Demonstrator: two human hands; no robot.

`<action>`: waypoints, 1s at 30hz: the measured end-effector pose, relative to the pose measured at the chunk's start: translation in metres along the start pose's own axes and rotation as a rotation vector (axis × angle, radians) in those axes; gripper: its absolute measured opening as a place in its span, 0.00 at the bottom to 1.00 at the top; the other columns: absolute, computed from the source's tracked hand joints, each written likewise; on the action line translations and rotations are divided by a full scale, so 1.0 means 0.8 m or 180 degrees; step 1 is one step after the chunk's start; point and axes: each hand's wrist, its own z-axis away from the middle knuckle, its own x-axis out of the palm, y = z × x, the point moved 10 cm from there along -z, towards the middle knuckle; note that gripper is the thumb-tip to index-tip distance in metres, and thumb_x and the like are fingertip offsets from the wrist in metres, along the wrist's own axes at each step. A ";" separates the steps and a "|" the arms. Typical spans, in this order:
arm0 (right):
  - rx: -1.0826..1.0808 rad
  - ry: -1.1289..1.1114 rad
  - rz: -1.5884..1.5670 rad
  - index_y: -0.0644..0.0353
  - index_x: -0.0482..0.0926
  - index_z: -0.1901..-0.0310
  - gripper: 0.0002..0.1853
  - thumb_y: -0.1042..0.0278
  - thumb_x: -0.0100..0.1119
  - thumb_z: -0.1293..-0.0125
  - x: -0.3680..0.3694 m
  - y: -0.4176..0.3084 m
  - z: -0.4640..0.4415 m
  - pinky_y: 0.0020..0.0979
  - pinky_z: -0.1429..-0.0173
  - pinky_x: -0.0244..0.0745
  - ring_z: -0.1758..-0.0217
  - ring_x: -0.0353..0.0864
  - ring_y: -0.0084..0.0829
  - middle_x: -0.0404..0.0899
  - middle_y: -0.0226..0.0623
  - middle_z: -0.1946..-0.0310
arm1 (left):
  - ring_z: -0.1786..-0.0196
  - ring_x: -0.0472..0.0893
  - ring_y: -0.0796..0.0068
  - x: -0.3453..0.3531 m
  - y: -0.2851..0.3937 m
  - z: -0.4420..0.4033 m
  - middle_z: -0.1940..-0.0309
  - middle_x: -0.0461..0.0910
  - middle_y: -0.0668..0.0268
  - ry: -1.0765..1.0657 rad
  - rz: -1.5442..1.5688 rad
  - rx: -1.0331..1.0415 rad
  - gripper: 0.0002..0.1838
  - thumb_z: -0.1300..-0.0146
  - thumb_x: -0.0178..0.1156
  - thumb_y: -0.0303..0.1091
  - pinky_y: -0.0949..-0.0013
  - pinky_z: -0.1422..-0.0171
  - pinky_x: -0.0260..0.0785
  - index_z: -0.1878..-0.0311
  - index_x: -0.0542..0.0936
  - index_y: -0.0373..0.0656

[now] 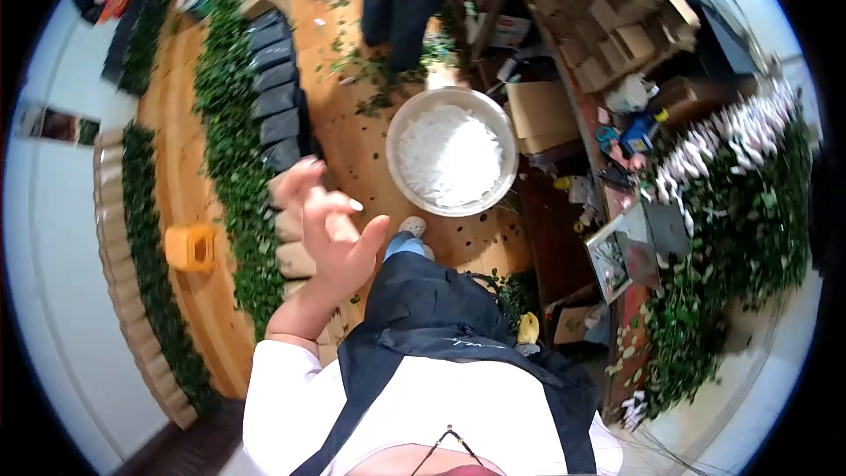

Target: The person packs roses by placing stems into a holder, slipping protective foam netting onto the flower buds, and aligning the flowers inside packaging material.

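Observation:
My left hand (328,231) is raised in front of me with its fingers apart and partly bent, and nothing shows in it. Beneath it, at some distance, runs a long row of green leafy stems (231,106), with black wrapped bundles (276,88) along its side. A round metal basin (397,178) filled with white pieces (441,154) stands on the floor ahead, to the right of this hand. My right hand is out of sight; only the sleeve on that side shows at the bottom.
A workbench (564,62) on the right bears brown cardboard pieces (608,22), a blue bottle (643,132) and a heap of leafy stems (731,247) with white ends. A yellow stool (190,248) is on the left. Another person (401,0) stands beyond the basin, among fallen leaves.

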 end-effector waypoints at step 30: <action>-0.0269 0.1043 -0.1431 0.59 0.72 0.34 0.20 0.68 0.55 0.25 -0.257 -0.175 -0.046 0.30 0.35 0.68 0.40 0.75 0.30 0.77 0.39 0.42 | 0.33 0.57 0.48 0.603 0.347 0.045 0.37 0.55 0.50 -0.1826 0.2915 0.1058 0.15 0.52 0.60 0.18 0.40 0.23 0.41 0.69 0.67 0.48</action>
